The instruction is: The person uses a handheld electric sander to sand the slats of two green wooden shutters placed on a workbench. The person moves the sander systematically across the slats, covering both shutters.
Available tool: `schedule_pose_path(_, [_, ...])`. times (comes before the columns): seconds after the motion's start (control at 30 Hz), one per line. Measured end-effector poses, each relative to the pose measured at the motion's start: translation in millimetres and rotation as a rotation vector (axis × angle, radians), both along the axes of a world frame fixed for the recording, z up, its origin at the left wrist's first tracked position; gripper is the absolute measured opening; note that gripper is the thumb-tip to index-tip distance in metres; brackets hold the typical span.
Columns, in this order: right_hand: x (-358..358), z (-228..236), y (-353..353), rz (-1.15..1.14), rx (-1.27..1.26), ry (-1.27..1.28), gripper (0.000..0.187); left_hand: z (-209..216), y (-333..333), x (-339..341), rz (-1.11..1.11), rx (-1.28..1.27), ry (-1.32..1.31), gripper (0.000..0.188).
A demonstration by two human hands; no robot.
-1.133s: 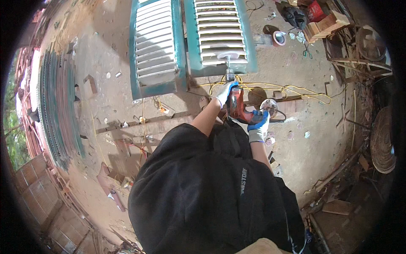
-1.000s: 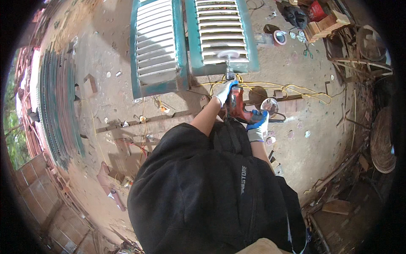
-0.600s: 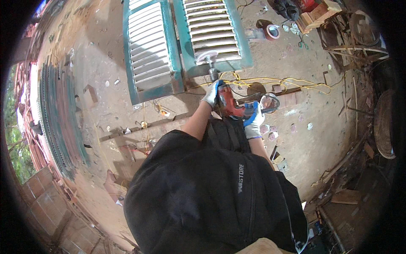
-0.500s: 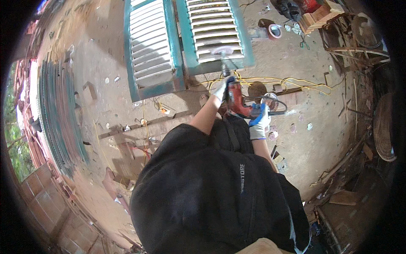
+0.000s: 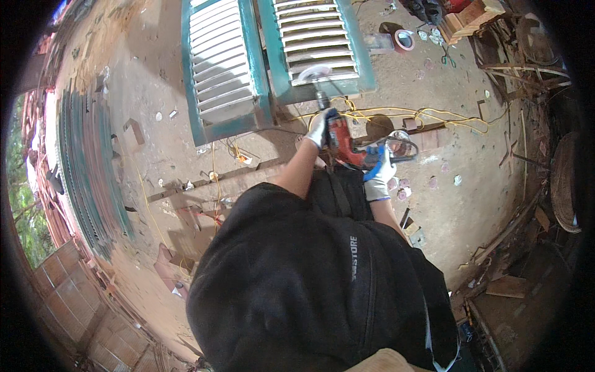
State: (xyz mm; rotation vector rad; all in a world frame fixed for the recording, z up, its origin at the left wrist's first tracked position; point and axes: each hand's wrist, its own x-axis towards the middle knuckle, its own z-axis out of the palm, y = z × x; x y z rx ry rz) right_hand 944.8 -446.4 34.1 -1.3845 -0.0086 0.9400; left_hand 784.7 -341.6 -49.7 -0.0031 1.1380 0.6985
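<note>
Both gloved hands hold a red power drill [image 5: 341, 139] fitted with a pale round sanding disc [image 5: 315, 73]. My left hand [image 5: 320, 128] is closed around the front of the drill, behind its chuck. At the rear handle, my right hand [image 5: 380, 167] grips in a white and blue glove. The disc, blurred, is over the lower end of the right louvred shutter [image 5: 364, 62]; whether it touches the wood I cannot tell. That shutter has a teal frame and whitish slats. Beside it lies a matching left shutter [image 5: 263, 93], partly in shadow.
Yellow cable [image 5: 434, 115] runs across the floor right of the shutters. A roll of tape [image 5: 405, 40] lies beyond, near a wooden block [image 5: 471, 22]. Teal slats [image 5: 83, 167] are stacked at left. Used discs [image 5: 403, 189] lie by my right arm. A woven basket [image 5: 565, 183] stands far right.
The drill and its disc have shifted slightly left and away from me, along the lower part of the right shutter. Both hands keep their hold.
</note>
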Motion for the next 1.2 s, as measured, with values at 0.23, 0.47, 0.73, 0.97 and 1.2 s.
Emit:
schedule_pose_path(0.23, [9.7,4.4,-0.9,-0.082,-0.08,0.119,0.007,4.5,0.4,5.3,0.008,0.11,0.044,0.023])
schedule_pose_path(0.47, [16.7,12.5,-2.6,0.098,-0.112,0.099,0.009,-10.2,-22.7,-3.5,0.185,0.187,0.128,0.021])
schedule_pose_path(0.73, [20.4,2.3,-6.8,-0.142,-0.065,0.207,0.014,9.9,16.9,33.1,-0.178,0.135,0.076,0.027])
schedule_pose_path(0.97, [20.1,6.8,11.1,0.049,0.075,0.117,0.008,-15.4,14.3,13.9,0.083,0.187,-0.137,0.021])
schedule_pose_path(1.2, [83.8,13.2,0.2,-0.122,-0.073,0.036,0.008,-8.4,17.9,100.5,-0.056,0.147,-0.107,0.019])
